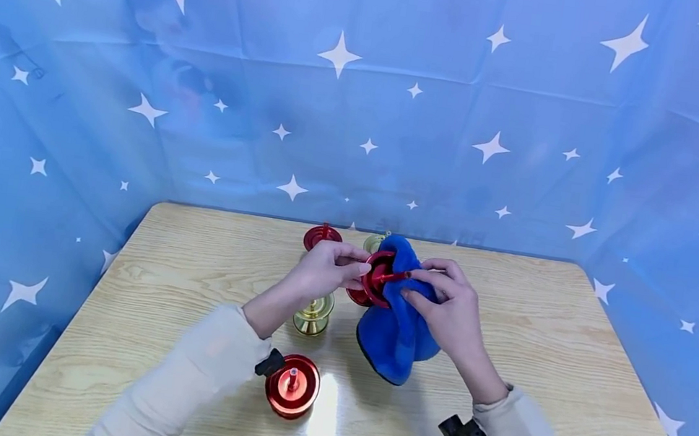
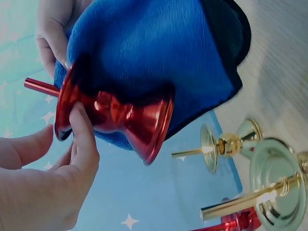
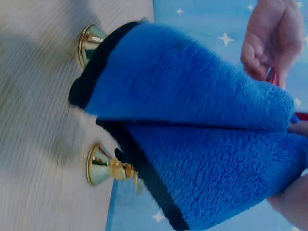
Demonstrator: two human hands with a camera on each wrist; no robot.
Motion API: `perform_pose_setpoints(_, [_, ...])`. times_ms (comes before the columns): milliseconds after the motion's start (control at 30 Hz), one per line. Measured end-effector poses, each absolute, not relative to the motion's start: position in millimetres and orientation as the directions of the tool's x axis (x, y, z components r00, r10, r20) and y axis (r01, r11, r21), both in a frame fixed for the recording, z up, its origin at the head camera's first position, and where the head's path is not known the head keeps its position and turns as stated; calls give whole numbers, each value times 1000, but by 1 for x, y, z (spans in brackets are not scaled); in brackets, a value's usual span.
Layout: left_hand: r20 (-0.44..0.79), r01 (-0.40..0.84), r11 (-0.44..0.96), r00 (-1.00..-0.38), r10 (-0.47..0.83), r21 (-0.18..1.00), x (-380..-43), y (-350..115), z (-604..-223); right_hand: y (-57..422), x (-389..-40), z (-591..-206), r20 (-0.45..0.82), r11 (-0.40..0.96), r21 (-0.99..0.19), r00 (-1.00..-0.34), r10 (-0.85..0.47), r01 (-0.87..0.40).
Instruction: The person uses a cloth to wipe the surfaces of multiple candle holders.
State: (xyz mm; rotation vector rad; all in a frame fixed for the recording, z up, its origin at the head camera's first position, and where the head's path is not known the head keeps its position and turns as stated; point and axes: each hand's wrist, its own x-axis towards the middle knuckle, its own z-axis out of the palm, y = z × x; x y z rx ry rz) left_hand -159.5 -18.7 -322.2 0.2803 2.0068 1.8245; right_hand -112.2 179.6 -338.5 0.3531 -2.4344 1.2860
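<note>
Above the table, my left hand [image 1: 330, 270] holds a shiny red candle holder [image 2: 147, 118] by the rim of its dish, thumb on one side and fingers on the other. The holder is tilted, its thin stem pointing toward my right hand [image 1: 453, 307]. That hand pinches a fluffy blue cloth [image 1: 395, 351] with dark edging, its fingertips right at the stem. Folds of the cloth lie against the holder's dish and waist and hang down below. In the right wrist view the cloth [image 3: 192, 86] hides most of the holder.
On the wooden table [image 1: 185, 278] a red candle holder [image 1: 292, 389] stands near the front. A gold candle holder [image 1: 311, 319] is behind it, partly under my left forearm. Farther back are another red holder [image 1: 323, 235] and a gold one [image 1: 374, 243]. A blue starry curtain surrounds the table.
</note>
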Motion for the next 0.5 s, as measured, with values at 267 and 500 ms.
perform_pose_setpoints(267, [-189,-188,44,-893,409,981,-155,-19,-324,176,-109,-336,328,566,-776,-945,-15,-278])
perform_pose_setpoints(500, [-176,-199,2,-864,471,980,-158,-23,-328,179,-109,-336,362,605,-715,-926,-109,-351])
